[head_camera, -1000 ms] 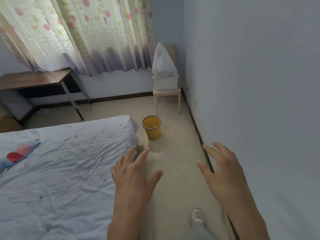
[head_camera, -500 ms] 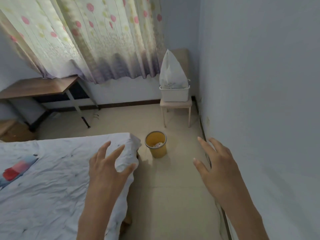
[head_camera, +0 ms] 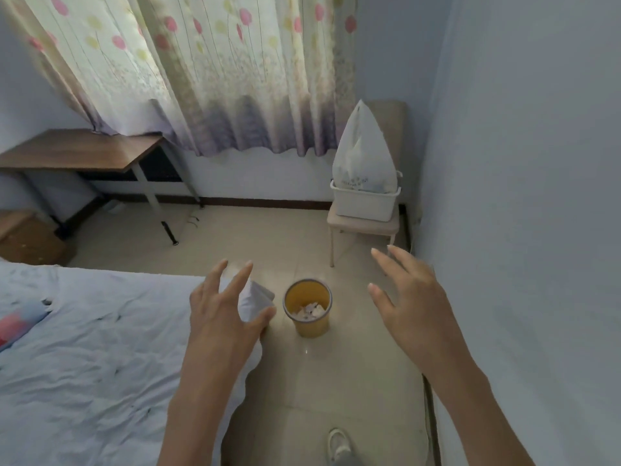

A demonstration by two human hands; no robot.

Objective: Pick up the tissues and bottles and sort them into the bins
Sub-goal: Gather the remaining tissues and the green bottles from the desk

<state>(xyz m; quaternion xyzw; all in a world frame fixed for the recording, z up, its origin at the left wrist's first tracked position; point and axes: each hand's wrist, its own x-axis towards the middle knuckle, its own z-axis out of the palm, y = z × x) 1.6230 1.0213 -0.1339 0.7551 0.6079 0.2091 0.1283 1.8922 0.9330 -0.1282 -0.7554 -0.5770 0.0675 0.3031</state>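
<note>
Leftmost, a bed (head_camera: 84,348) under a rumpled pale-blue sheet fills the lower corner, with a red-and-blue item (head_camera: 13,326) at its far left edge. Behind it a brown box (head_camera: 30,240) sits on the floor beside a wooden desk (head_camera: 84,151) with slanted metal legs. A flowered curtain (head_camera: 208,79) hangs over the desk's back edge. The left hand (head_camera: 218,317) is over the bed's right corner, fingers spread and lightly bent, thumb out; whether it touches the sheet I cannot tell. Just beside that corner a yellow bin (head_camera: 311,326) stands on the pale tiled floor (head_camera: 255,237), with crumpled tissues (head_camera: 309,309) in its bottom. Beyond it a stool (head_camera: 363,225) stands in the room's corner and carries a white tub (head_camera: 364,205) with a white bag (head_camera: 363,156) in it. The right hand (head_camera: 413,304) hangs in the air with fingers spread, holding nothing, near the blue wall (head_camera: 521,196). Between bed and wall runs a narrow strip of bare floor, with a shoe (head_camera: 337,443) at its near end.
</note>
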